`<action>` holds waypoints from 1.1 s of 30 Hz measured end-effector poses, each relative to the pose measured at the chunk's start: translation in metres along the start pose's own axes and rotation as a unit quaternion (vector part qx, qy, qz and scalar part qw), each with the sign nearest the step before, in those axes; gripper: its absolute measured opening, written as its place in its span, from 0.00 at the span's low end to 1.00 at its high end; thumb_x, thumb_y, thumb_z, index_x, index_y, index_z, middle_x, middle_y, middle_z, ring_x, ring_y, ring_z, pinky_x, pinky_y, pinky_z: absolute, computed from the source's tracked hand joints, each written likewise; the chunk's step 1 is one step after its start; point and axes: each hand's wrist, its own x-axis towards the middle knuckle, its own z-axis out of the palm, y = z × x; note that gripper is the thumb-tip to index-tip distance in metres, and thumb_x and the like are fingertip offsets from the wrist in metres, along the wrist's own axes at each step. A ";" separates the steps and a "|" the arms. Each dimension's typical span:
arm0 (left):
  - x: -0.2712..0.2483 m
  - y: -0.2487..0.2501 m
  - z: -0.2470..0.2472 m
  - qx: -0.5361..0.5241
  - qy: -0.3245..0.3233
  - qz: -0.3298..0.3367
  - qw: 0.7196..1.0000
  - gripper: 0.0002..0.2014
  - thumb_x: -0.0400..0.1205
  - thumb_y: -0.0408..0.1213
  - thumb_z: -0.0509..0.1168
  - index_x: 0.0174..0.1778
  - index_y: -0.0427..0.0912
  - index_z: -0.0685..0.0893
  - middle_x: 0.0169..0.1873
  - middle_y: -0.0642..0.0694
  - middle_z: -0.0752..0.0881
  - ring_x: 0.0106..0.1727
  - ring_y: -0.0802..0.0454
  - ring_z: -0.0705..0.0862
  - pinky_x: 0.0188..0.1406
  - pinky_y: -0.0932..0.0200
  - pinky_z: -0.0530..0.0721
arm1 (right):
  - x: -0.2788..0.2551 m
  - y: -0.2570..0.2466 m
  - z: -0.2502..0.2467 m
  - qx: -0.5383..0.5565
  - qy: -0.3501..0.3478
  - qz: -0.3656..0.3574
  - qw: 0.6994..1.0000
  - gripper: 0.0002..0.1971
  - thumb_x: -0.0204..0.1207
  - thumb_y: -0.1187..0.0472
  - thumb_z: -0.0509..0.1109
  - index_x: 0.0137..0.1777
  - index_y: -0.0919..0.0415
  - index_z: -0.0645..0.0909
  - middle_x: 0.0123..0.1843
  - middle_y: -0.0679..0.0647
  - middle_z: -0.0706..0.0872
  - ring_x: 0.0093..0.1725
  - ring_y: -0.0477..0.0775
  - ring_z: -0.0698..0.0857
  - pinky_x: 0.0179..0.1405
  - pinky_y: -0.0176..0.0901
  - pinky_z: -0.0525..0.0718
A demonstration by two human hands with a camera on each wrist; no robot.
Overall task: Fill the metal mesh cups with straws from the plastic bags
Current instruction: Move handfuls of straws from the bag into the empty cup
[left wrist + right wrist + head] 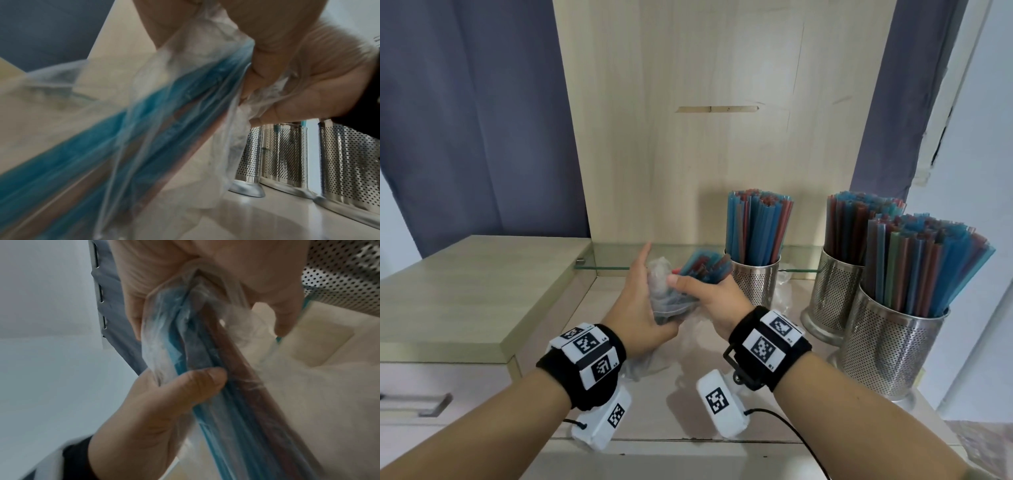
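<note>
Both hands pinch the bag (666, 301); straws (705, 269) point away, up and right of the right hand (717, 301), left hand (635, 301) behind.

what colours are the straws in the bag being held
Mostly blue with some brownish-red ones, inside the clear crumpled plastic bag; the bundled plastic straws show best in the right wrist view.
</note>
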 end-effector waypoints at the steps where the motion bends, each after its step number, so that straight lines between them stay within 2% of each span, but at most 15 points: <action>1: 0.001 0.000 0.000 0.021 0.004 -0.001 1.000 0.65 0.66 0.34 0.80 0.80 0.70 0.35 0.75 0.46 0.72 0.68 0.52 0.83 0.67 0.51 0.82 | 0.001 0.000 0.001 -0.001 0.022 -0.005 1.000 0.06 0.70 0.71 0.79 0.43 0.63 0.86 0.39 0.54 0.91 0.43 0.55 0.90 0.47 0.47 0.88; 2: 0.002 0.000 -0.001 0.047 0.006 0.001 0.999 0.65 0.63 0.42 0.81 0.80 0.71 0.35 0.78 0.45 0.68 0.72 0.50 0.79 0.71 0.46 0.79 | 0.003 0.002 0.002 -0.010 0.052 -0.012 0.999 0.07 0.69 0.70 0.81 0.44 0.63 0.86 0.40 0.56 0.91 0.45 0.57 0.91 0.49 0.50 0.88; 4: 0.003 0.003 -0.001 0.100 0.002 0.005 0.995 0.65 0.60 0.51 0.79 0.82 0.66 0.35 0.80 0.45 0.63 0.77 0.49 0.72 0.75 0.43 0.75 | 0.005 0.004 0.003 -0.017 0.101 -0.023 0.994 0.13 0.65 0.66 0.84 0.47 0.66 0.87 0.45 0.60 0.92 0.49 0.63 0.91 0.54 0.57 0.89; 5: 0.003 0.005 0.000 0.118 -0.004 0.007 0.993 0.65 0.59 0.53 0.77 0.82 0.63 0.36 0.80 0.46 0.61 0.78 0.50 0.70 0.76 0.44 0.73 | 0.006 0.003 0.003 -0.008 0.111 -0.014 0.994 0.17 0.63 0.63 0.85 0.50 0.67 0.87 0.47 0.62 0.92 0.51 0.64 0.91 0.57 0.60 0.88; 7: 0.003 0.010 0.000 0.143 -0.013 0.006 0.990 0.64 0.59 0.54 0.75 0.83 0.60 0.36 0.80 0.48 0.59 0.79 0.50 0.67 0.77 0.47 0.73 | 0.006 -0.002 0.001 0.016 0.082 0.029 0.996 0.23 0.61 0.58 0.85 0.55 0.69 0.87 0.51 0.64 0.92 0.54 0.64 0.91 0.62 0.62 0.86; 9: 0.001 0.011 0.001 0.156 -0.015 0.002 0.988 0.64 0.59 0.54 0.74 0.84 0.58 0.35 0.80 0.49 0.57 0.79 0.51 0.66 0.78 0.49 0.71 | 0.005 -0.011 -0.005 0.011 0.031 0.057 0.998 0.18 0.67 0.62 0.82 0.56 0.69 0.87 0.51 0.64 0.91 0.53 0.63 0.91 0.60 0.58 0.87; 10: 0.000 0.010 0.001 0.159 -0.015 0.001 0.987 0.65 0.60 0.53 0.74 0.84 0.58 0.35 0.81 0.50 0.56 0.80 0.51 0.65 0.78 0.49 0.70 | 0.004 -0.015 -0.008 -0.009 0.022 0.050 0.998 0.14 0.70 0.66 0.80 0.54 0.69 0.87 0.49 0.63 0.92 0.50 0.62 0.91 0.55 0.54 0.89; 12: 0.000 0.007 0.000 0.172 -0.015 0.003 0.985 0.65 0.61 0.48 0.76 0.84 0.55 0.34 0.82 0.50 0.53 0.82 0.52 0.60 0.80 0.49 0.66 | 0.004 -0.020 -0.009 -0.071 0.052 0.002 0.996 0.06 0.72 0.71 0.77 0.47 0.68 0.87 0.41 0.59 0.91 0.42 0.56 0.91 0.44 0.46 0.90; 13: 0.000 0.006 0.000 0.176 -0.014 0.004 0.984 0.65 0.62 0.46 0.77 0.84 0.54 0.34 0.83 0.51 0.52 0.83 0.53 0.58 0.81 0.50 0.65 | 0.003 -0.021 -0.009 -0.095 0.070 -0.021 0.993 0.04 0.72 0.72 0.77 0.45 0.69 0.87 0.40 0.59 0.91 0.41 0.55 0.90 0.43 0.46 0.90; 16: 0.002 0.003 0.000 0.168 -0.011 0.003 0.986 0.66 0.62 0.48 0.78 0.83 0.57 0.33 0.84 0.51 0.51 0.84 0.54 0.57 0.82 0.49 0.64 | 0.003 -0.021 -0.006 -0.133 0.044 -0.047 0.989 0.08 0.72 0.72 0.77 0.51 0.71 0.87 0.48 0.64 0.92 0.47 0.57 0.91 0.52 0.52 0.90; 20: 0.001 -0.002 -0.001 0.158 -0.021 -0.005 0.987 0.66 0.61 0.53 0.77 0.80 0.64 0.29 0.84 0.48 0.54 0.83 0.53 0.60 0.80 0.45 0.68 | 0.002 -0.027 -0.008 -0.107 -0.040 -0.018 0.993 0.13 0.70 0.73 0.79 0.50 0.58 0.86 0.44 0.52 0.91 0.45 0.48 0.90 0.47 0.38 0.87; 23: 0.000 -0.002 -0.001 0.148 -0.022 -0.010 0.989 0.67 0.59 0.56 0.76 0.81 0.63 0.29 0.83 0.47 0.56 0.81 0.53 0.64 0.80 0.46 0.69 | 0.002 -0.025 -0.004 -0.076 -0.016 -0.018 0.997 0.10 0.72 0.73 0.77 0.52 0.66 0.87 0.49 0.58 0.91 0.49 0.52 0.90 0.54 0.44 0.88; 25: -0.001 -0.004 -0.001 0.145 -0.017 -0.014 0.989 0.68 0.58 0.58 0.75 0.81 0.62 0.29 0.83 0.46 0.56 0.81 0.52 0.65 0.79 0.47 0.69 | 0.003 -0.019 0.001 -0.040 0.026 -0.032 0.998 0.08 0.75 0.72 0.75 0.52 0.65 0.87 0.52 0.60 0.91 0.52 0.55 0.89 0.61 0.51 0.87; 29: -0.001 -0.008 -0.001 0.141 -0.007 -0.025 0.990 0.69 0.56 0.60 0.75 0.82 0.59 0.30 0.83 0.47 0.54 0.81 0.52 0.65 0.79 0.47 0.70 | 0.006 -0.011 0.004 -0.014 0.092 -0.059 0.994 0.07 0.76 0.69 0.75 0.53 0.65 0.86 0.49 0.59 0.92 0.49 0.55 0.91 0.52 0.48 0.90; 33: -0.003 -0.006 -0.002 0.159 -0.015 -0.027 0.987 0.70 0.55 0.61 0.73 0.83 0.54 0.30 0.84 0.49 0.51 0.82 0.53 0.59 0.80 0.55 0.64 | 0.007 -0.012 0.004 -0.013 0.116 -0.079 0.990 0.03 0.75 0.66 0.76 0.42 0.60 0.86 0.39 0.52 0.91 0.42 0.52 0.90 0.48 0.47 0.90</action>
